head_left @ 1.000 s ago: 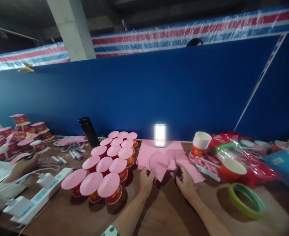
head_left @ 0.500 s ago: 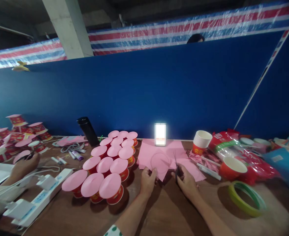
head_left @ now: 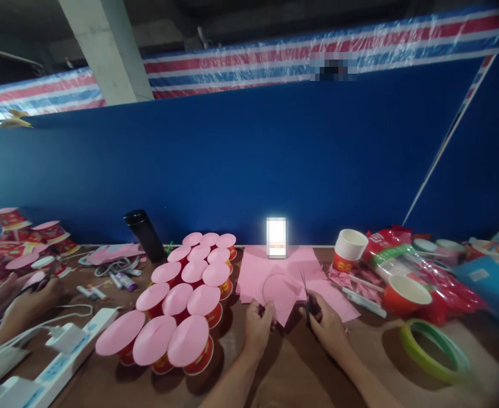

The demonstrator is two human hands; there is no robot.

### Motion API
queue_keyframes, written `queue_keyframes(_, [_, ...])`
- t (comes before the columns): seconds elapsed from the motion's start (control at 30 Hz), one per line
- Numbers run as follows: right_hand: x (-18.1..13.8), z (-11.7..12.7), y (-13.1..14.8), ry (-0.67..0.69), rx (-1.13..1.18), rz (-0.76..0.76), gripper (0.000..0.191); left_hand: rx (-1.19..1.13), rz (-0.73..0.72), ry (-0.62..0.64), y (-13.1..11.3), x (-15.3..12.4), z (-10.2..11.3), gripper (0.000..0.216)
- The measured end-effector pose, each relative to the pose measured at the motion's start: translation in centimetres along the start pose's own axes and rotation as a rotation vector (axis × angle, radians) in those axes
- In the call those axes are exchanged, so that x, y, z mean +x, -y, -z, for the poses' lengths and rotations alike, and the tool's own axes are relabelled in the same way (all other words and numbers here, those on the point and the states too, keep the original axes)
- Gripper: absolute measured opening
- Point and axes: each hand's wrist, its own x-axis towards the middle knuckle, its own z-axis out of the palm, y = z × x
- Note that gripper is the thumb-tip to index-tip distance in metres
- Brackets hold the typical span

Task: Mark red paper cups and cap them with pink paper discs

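My left hand [head_left: 259, 328] pinches the lower left edge of a pink paper sheet [head_left: 281, 293] that has a circle drawn on it. Dark-handled scissors [head_left: 307, 297] are in my right hand [head_left: 323, 322], their blades parted and pointing away from me, just right of the sheet. The sheet's lower corner hangs down between my hands. Behind it lie more pink paper sheets [head_left: 255, 266] on the table. To the left of my hands, red paper cups [head_left: 198, 360] stand in rows, each topped with a pink paper disc [head_left: 188, 341].
A power strip [head_left: 73, 357], markers [head_left: 124, 280] and a black flask [head_left: 145, 235] are to the left, where a co-worker's hands [head_left: 32, 306] hold scissors. Stacked cups [head_left: 349, 249], an orange cup [head_left: 406, 296], green tape [head_left: 434, 351] and a red plastic bag [head_left: 423, 272] lie right.
The view has shifted slightly, so the table items sit lower in the picture. My hands keep nearly the same hold, with the scissors' blades still beside the sheet.
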Motion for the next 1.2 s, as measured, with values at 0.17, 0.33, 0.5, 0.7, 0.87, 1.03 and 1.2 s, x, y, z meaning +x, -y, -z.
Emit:
queue_keyframes(0.17, [0.12, -0.07, 0.25, -0.008, -0.011, -0.008, 0.051, -0.014, 0.0, -0.011, -0.21, 0.01, 0.02, 0.028])
queue_keyframes(0.33, [0.22, -0.26, -0.25, -0.003, 0.025, -0.005, 0.048, -0.033, -0.007, 0.013, -0.45, 0.05, -0.08, 0.028])
queue_keyframes(0.5, [0.19, -0.23, -0.29, -0.006, 0.077, -0.005, 0.045, -0.013, -0.021, 0.005, -0.47, 0.18, -0.06, 0.028])
queue_keyframes(0.7, [0.15, -0.09, 0.08, -0.011, 0.087, -0.02, 0.045, 0.006, -0.033, 0.023, -0.63, 0.01, 0.01, 0.028])
queue_keyframes(0.87, [0.22, -0.15, -0.2, -0.007, 0.072, -0.001, 0.047, -0.004, -0.049, 0.025, -0.56, -0.14, 0.07, 0.028])
queue_keyframes(1.03, [0.2, -0.2, -0.38, 0.007, 0.059, -0.013, 0.047, -0.006, -0.052, 0.02, -0.39, 0.04, 0.04, 0.03])
queue_keyframes(1.2, [0.15, -0.18, -0.19, 0.018, 0.06, -0.022, 0.047, 0.008, -0.046, 0.019, -0.34, 0.11, 0.04, 0.031])
